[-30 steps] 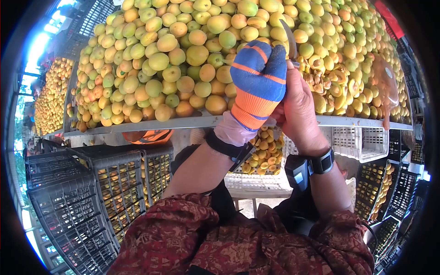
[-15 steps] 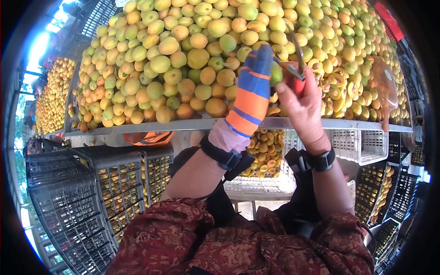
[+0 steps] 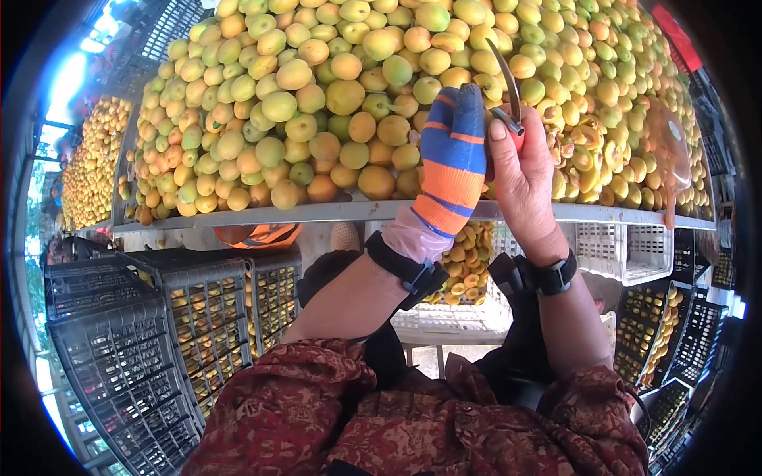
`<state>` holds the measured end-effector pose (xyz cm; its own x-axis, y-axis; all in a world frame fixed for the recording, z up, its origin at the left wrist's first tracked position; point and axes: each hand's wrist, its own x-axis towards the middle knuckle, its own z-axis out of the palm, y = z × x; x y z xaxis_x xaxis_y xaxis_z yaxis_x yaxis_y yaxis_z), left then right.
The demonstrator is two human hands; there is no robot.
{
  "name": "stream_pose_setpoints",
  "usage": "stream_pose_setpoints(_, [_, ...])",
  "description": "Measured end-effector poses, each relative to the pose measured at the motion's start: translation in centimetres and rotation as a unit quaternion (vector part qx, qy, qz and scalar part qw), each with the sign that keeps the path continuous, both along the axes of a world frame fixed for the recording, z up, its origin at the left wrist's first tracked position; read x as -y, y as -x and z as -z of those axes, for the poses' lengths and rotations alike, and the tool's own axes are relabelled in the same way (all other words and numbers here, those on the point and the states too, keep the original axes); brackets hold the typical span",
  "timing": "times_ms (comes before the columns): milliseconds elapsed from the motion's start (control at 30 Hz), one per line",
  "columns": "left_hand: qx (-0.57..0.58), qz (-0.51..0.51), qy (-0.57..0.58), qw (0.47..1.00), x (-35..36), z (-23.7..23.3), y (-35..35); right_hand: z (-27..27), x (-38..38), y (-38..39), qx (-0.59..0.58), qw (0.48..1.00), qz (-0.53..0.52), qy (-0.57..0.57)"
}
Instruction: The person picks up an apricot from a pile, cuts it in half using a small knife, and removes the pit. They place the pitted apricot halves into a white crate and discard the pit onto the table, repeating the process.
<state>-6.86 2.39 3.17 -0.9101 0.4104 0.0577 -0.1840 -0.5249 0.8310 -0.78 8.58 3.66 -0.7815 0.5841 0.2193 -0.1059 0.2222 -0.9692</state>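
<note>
Heaped apricots (image 3: 294,75) fill the upper frame, leaving me no low path beyond the metal table edge (image 3: 317,213). The curved knife (image 3: 509,77) bars my way at upper centre. Lower centre, I see a gap between the forearms (image 3: 343,300), above the white crate (image 3: 452,319).

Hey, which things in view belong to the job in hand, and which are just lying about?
In use, it seems:
curved knife in the right hand
gloved left hand
piled fruit
halved fruit below

Probably just lying about:
red item
brownish translucent item
white crate, right
</note>
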Motion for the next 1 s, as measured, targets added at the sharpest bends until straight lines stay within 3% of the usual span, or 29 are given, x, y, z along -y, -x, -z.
stream_pose_setpoints(33, [0.006,0.002,0.019,1.000,0.0,-0.2,-0.1,0.0,0.0,0.0,0.000,1.000,0.002,0.001])
stream_pose_setpoints(100, [0.011,0.007,0.039,0.999,-0.1,0.2,0.2,-0.2,0.3,0.1,-0.043,0.992,0.046,-0.113])
stream_pose_setpoints(200, [0.117,0.008,-0.099,0.988,-0.6,1.5,0.5,0.3,0.2,0.0,-0.009,0.973,0.059,-0.224])
stream_pose_setpoints(233, [0.117,0.008,-0.098,0.988,-0.5,1.3,0.6,0.5,0.3,0.1,0.001,0.955,0.058,-0.290])
stream_pose_setpoints(300, [0.093,-0.024,-0.103,0.990,-0.2,0.7,0.9,0.6,0.9,0.4,-0.018,0.958,0.057,-0.280])
stream_pose_setpoints(433, [0.041,-0.045,-0.037,0.997,0.2,-0.5,0.7,0.8,2.0,0.5,-0.002,0.984,0.060,-0.165])
stream_pose_setpoints(500, [0.031,-0.048,-0.026,0.998,0.3,-0.4,1.0,1.1,2.3,0.8,-0.061,0.997,0.041,0.002])
stream_pose_setpoints(533, [-0.034,-0.045,-0.005,0.998,0.3,-0.3,1.1,0.9,2.6,1.2,-0.111,0.989,0.012,0.098])
stream_pose_setpoints(567, [-0.100,-0.042,0.015,0.994,0.4,-0.2,1.3,0.5,2.7,1.1,-0.110,0.989,0.013,0.098])
stream_pose_setpoints(633, [-0.100,-0.037,0.038,0.994,0.3,-0.2,1.6,-0.1,2.8,0.5,-0.063,0.975,-0.023,0.210])
stream_pose_setpoints(833, [-0.300,-0.101,0.119,0.941,0.1,0.1,2.2,-0.9,2.5,-0.3,-0.010,0.931,-0.054,0.360])
stream_pose_setpoints(900, [-0.389,-0.133,0.157,0.898,-0.1,0.0,2.2,-1.1,2.6,-0.2,-0.003,0.916,-0.041,0.399])
stream_pose_setpoints(1000, [-0.415,-0.151,0.169,0.881,-0.5,-0.2,2.2,-0.9,1.5,-0.6,0.008,0.882,-0.064,0.466])
